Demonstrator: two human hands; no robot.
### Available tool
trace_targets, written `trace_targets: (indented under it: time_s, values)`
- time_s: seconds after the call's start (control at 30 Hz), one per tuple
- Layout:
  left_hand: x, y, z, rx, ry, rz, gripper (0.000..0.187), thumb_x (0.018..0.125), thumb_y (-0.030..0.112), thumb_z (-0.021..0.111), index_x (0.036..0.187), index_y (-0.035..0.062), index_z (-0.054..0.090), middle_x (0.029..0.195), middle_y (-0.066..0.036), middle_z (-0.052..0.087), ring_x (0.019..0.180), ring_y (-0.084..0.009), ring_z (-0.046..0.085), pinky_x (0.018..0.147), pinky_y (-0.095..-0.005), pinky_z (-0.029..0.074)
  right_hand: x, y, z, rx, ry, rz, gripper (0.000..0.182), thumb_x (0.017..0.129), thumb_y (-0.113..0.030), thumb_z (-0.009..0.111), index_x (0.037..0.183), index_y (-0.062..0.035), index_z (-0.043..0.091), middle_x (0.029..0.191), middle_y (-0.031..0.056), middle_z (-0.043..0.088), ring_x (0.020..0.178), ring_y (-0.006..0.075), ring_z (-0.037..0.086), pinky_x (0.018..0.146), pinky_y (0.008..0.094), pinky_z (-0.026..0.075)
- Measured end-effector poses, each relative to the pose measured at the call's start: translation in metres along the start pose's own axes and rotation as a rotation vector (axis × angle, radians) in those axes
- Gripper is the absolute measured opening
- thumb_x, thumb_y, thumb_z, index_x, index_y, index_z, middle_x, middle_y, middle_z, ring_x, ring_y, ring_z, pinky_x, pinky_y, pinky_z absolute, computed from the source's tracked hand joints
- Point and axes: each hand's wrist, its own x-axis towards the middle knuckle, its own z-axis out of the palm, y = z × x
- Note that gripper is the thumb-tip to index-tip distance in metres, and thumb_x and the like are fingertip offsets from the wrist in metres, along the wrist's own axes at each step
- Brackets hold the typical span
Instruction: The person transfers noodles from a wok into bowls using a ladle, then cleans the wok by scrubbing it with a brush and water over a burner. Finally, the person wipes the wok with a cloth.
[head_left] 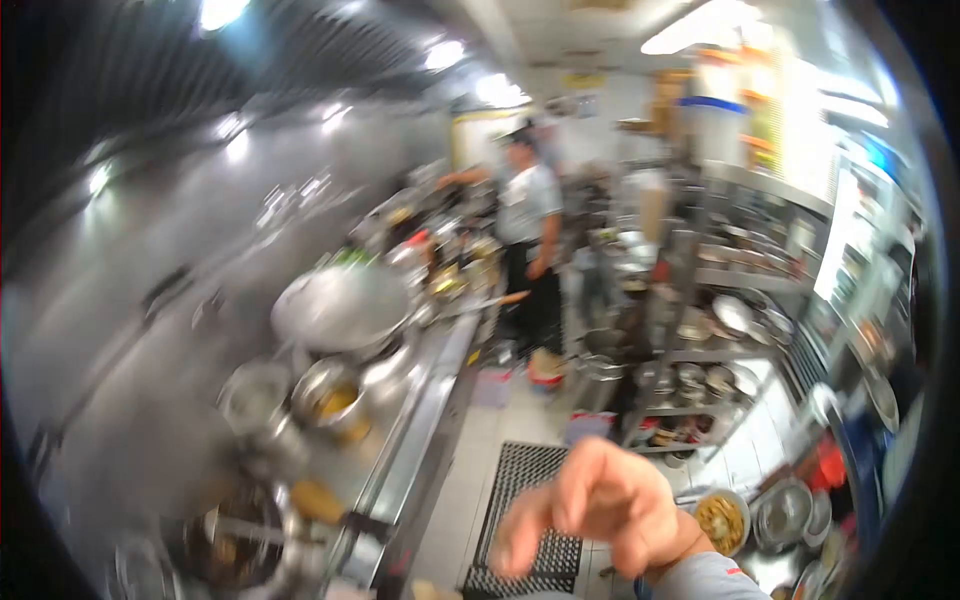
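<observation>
My right hand [612, 505] reaches in from the lower right in a grey sleeve [705, 580]. Its fingers are loosely bent and apart, with nothing in them, above the floor and a black perforated mat [510, 485]. Beside its wrist, to the right, stands a bowl of yellowish pieces of food [722, 520]. My left hand does not show. On the steel cooking counter [400, 440] to the left are a large upturned metal wok [342, 305], a pot with yellow contents [335, 398] and a dark wok [225, 540] at the lower left. Motion blur hides finer detail.
A co-worker [530, 215] in a light shirt stands farther along the counter, one arm stretched over it. Metal shelves [700, 355] with stacked dishes line the right side. Several metal bowls [785, 510] stand at the lower right. A tiled aisle [450, 460] runs between.
</observation>
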Motion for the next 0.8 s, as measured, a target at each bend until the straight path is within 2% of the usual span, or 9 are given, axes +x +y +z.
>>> trace_targets:
  time_s: [0.07, 0.17, 0.27, 0.43, 0.53, 0.63, 0.67, 0.77, 0.8]
  values:
    - [-0.009, -0.018, -0.037, -0.157, 0.044, 0.072, 0.042, 0.091, 0.025, 0.067, 0.125, 0.0012, 0.056, 0.104, -0.011, 0.068, 0.086, -0.0228, 0.068, 0.074, -0.039, 0.056, 0.04, 0.068, -0.04, -0.2, 0.021, 0.148, 0.03, 0.094, -0.013, 0.066, 0.116, -0.0011, 0.049, 0.124, 0.0219, 0.061, 0.119, 0.0273, 0.057, 0.103, 0.0422, 0.042]
    - [-0.027, -0.053, -0.059, -0.401, 0.083, 0.075, 0.044, 0.091, 0.026, 0.069, 0.126, 0.0025, 0.056, 0.106, -0.011, 0.068, 0.083, -0.0215, 0.068, 0.07, -0.0368, 0.057, 0.087, 0.208, -0.079, -0.502, 0.038, 0.666, 0.036, 0.098, -0.024, 0.064, 0.119, 0.0018, 0.05, 0.121, 0.0146, 0.064, 0.107, 0.0164, 0.061, 0.091, 0.0312, 0.05]
    - [-0.074, -0.044, -0.036, -0.658, 0.2, 0.166, 0.054, 0.093, 0.034, 0.065, 0.134, 0.0014, 0.05, 0.11, -0.015, 0.068, 0.085, -0.0232, 0.067, 0.07, -0.0355, 0.056, 0.108, 0.332, -0.076, -0.987, -0.24, 0.744, 0.069, 0.092, -0.045, 0.065, 0.132, 0.0065, 0.043, 0.114, 0.0314, 0.064, 0.111, 0.0391, 0.064, 0.096, 0.0447, 0.049]
    - [-0.114, -0.045, -0.035, -0.867, 0.136, 0.579, 0.065, 0.098, 0.047, 0.053, 0.143, 0.0012, 0.04, 0.12, -0.021, 0.064, 0.094, -0.0309, 0.067, 0.072, -0.036, 0.056, 0.091, 0.488, -0.052, -1.469, -0.677, 0.98, 0.072, 0.089, -0.043, 0.066, 0.137, 0.0037, 0.04, 0.112, 0.0321, 0.065, 0.099, 0.0411, 0.068, 0.087, 0.0461, 0.052]
    - [-0.133, -0.024, -0.018, -0.992, 0.43, 0.675, 0.071, 0.093, 0.048, 0.059, 0.145, 0.0036, 0.037, 0.129, -0.023, 0.057, 0.099, -0.0374, 0.064, 0.071, -0.0403, 0.055, 0.071, 0.536, -0.095, -0.833, -0.314, 1.234, 0.062, 0.091, -0.034, 0.066, 0.137, -0.0002, 0.04, 0.094, 0.0204, 0.069, 0.073, 0.0328, 0.069, 0.065, 0.0455, 0.054]
    - [-0.128, -0.027, -0.028, -1.074, 0.494, 0.822, 0.071, 0.093, 0.052, 0.055, 0.142, 0.0025, 0.04, 0.128, -0.022, 0.058, 0.099, -0.0372, 0.064, 0.069, -0.0392, 0.055, 0.062, 0.515, -0.104, -0.213, 0.048, 1.265, 0.05, 0.092, -0.021, 0.065, 0.134, -0.0024, 0.044, 0.074, 0.0068, 0.06, 0.053, 0.018, 0.057, 0.046, 0.0365, 0.046]
    - [-0.124, -0.024, -0.031, -1.13, 0.51, 0.859, 0.072, 0.093, 0.054, 0.055, 0.141, 0.0024, 0.041, 0.128, -0.022, 0.058, 0.097, -0.037, 0.064, 0.068, -0.0391, 0.055, 0.082, 0.507, -0.108, -0.24, 0.101, 1.25, 0.051, 0.092, -0.014, 0.065, 0.137, -0.0039, 0.043, 0.067, 0.0015, 0.052, 0.048, 0.0103, 0.048, 0.04, 0.0295, 0.039]
    - [-0.116, -0.007, -0.06, -1.128, 0.611, 0.805, 0.076, 0.095, 0.065, 0.043, 0.139, 0.0034, 0.046, 0.124, -0.022, 0.06, 0.093, -0.0341, 0.065, 0.066, -0.0381, 0.054, 0.196, 0.492, -0.146, -0.465, 0.01, 1.021, 0.063, 0.091, -0.02, 0.067, 0.144, -0.0056, 0.036, 0.063, 0.0038, 0.052, 0.046, 0.0144, 0.052, 0.041, 0.0296, 0.043]
    - [-0.112, 0.004, -0.07, -1.108, 0.609, 0.805, 0.077, 0.095, 0.067, 0.04, 0.139, 0.004, 0.046, 0.123, -0.021, 0.061, 0.092, -0.0333, 0.065, 0.066, -0.0378, 0.054, 0.234, 0.492, -0.159, -0.18, 0.111, 1.059, 0.058, 0.091, -0.019, 0.065, 0.141, -0.0087, 0.037, 0.063, 0.0051, 0.052, 0.044, 0.0158, 0.052, 0.04, 0.0305, 0.042]
